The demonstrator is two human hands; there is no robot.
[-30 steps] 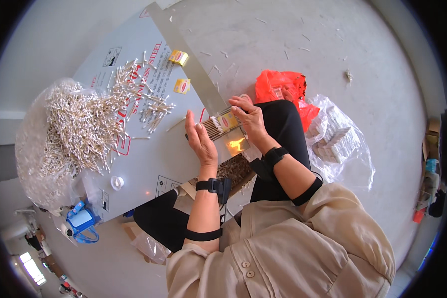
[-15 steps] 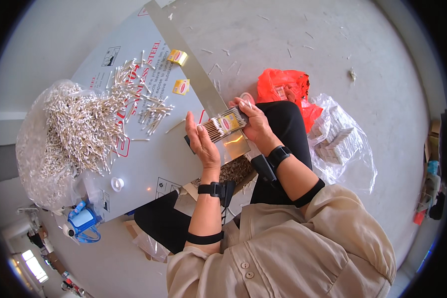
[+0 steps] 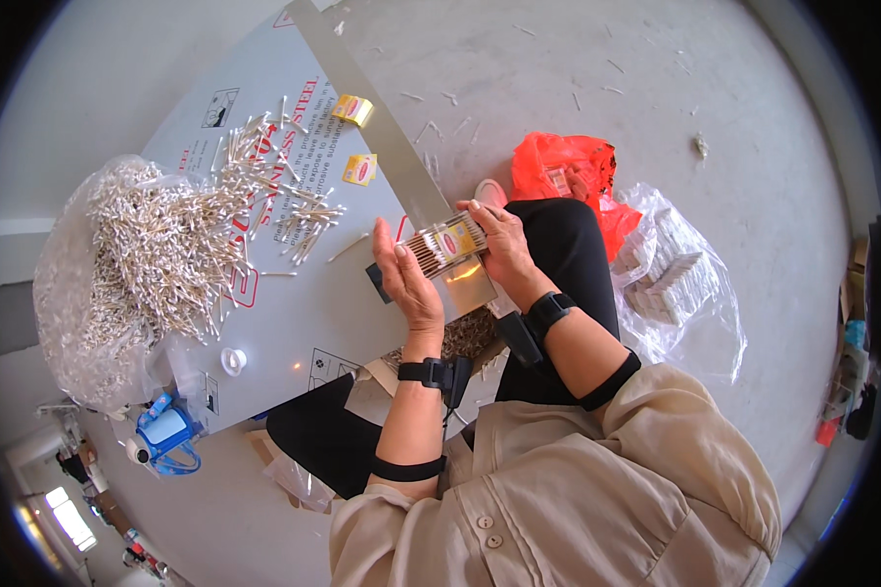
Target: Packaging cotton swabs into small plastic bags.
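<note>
Between my two hands, over the table's near right edge, lies a flat bundle of cotton swabs (image 3: 424,251) with a yellow label card (image 3: 459,240) on it. My left hand (image 3: 413,289) presses against the bundle's left end, its fingers fairly straight and the thumb on the near side. At the other end, my right hand (image 3: 504,245) grips the bundle with bent fingers along its far edge. Two more yellow cards or packets, an upper one (image 3: 352,110) and a lower one (image 3: 359,169), rest on the table. Loose cotton swabs (image 3: 310,225) lie left of them.
A clear plastic bag (image 3: 64,284) spills a big heap of cotton swabs (image 3: 157,254) over the metal-sheet table (image 3: 294,323). Near it are a small white round container (image 3: 233,362) and a blue bottle (image 3: 166,430). Right of my leg sit a red bag (image 3: 558,161) and a clear bag of white packs (image 3: 666,284).
The swab bundle has shifted and tilted slightly between my hands, and the fingers of my right hand have moved along its far edge. The things on the table stay as they were.
</note>
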